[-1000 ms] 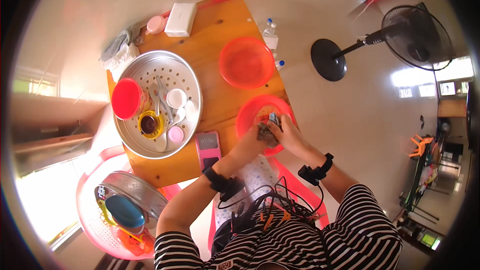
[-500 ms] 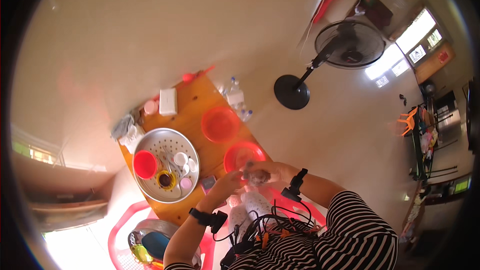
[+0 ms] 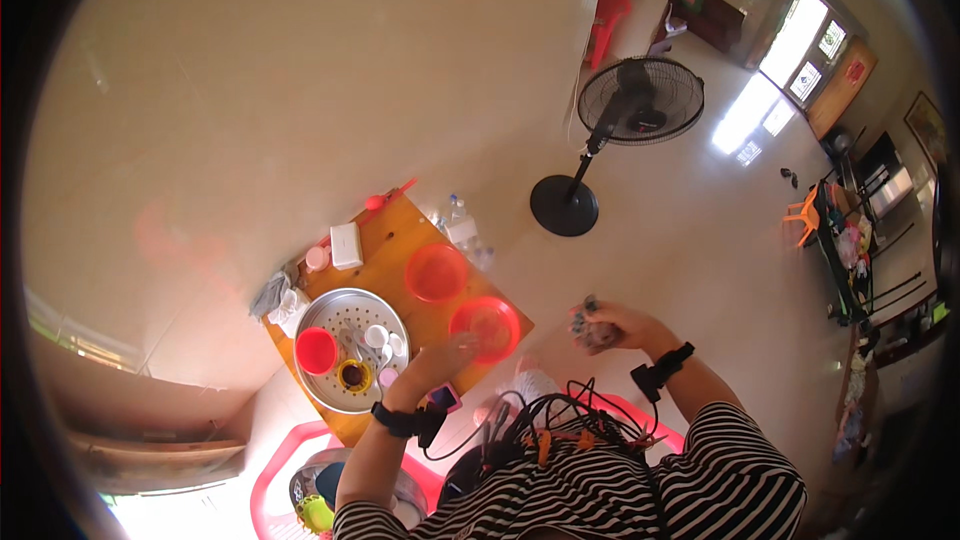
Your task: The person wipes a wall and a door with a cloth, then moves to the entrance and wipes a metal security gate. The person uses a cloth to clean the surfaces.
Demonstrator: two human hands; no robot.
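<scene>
My right hand [image 3: 622, 324] is raised off the right side of the wooden table [image 3: 385, 240]. Its fingers are wrapped round a greyish, mottled lump [image 3: 592, 328] whose kind I cannot make out. My left hand [image 3: 445, 360] reaches over the table's near edge, beside the nearer red bowl [image 3: 486, 330]. Motion smears its fingers, so their shape does not show clearly. Farther back stands a second red bowl [image 3: 436, 273]. Left of my left hand is a round, perforated metal tray [image 3: 330, 315] bearing a red cup [image 3: 316, 351], a yellow-rimmed container [image 3: 354, 376], small white cups [image 3: 376, 336] and spoons.
A white box [image 3: 346, 246] and a pink jar [image 3: 317, 259] stand at the table's back left, near grey cloth [image 3: 270, 295]. Plastic bottles [image 3: 460, 225] are beyond the right edge. A black standing fan [image 3: 565, 206] is farther off. Black cables [image 3: 540, 410] hang at my front.
My hands, together near the closer red bowl before, are now apart. The right has moved rightward with the lump; the left has moved slightly left. The whole view has also shifted.
</scene>
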